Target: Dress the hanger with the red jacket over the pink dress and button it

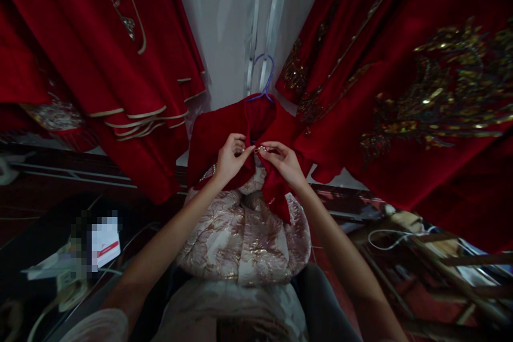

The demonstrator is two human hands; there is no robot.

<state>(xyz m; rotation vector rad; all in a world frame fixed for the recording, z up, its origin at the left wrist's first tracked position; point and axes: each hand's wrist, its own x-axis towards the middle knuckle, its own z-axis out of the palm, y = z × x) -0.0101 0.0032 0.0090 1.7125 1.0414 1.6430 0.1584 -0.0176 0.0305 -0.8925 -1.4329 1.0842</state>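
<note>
A small red velvet jacket point(210, 139) hangs on a purple hanger point(262, 88) in front of me, over a pale gold brocade dress point(244, 235). My left hand point(230, 157) pinches the jacket's left front edge near the collar. My right hand point(282, 163) pinches the right front edge. The fingertips of both hands meet at a small gold fastening point(260, 148) at the neck opening. Both hands are closed on the cloth.
Red embroidered garments hang close on the left point(112, 64) and right point(420, 101), with gold trim and sequins. A white wall point(228, 16) is behind. A dark surface with papers and cables point(76, 262) lies low left; wooden pieces and a cable point(420, 256) low right.
</note>
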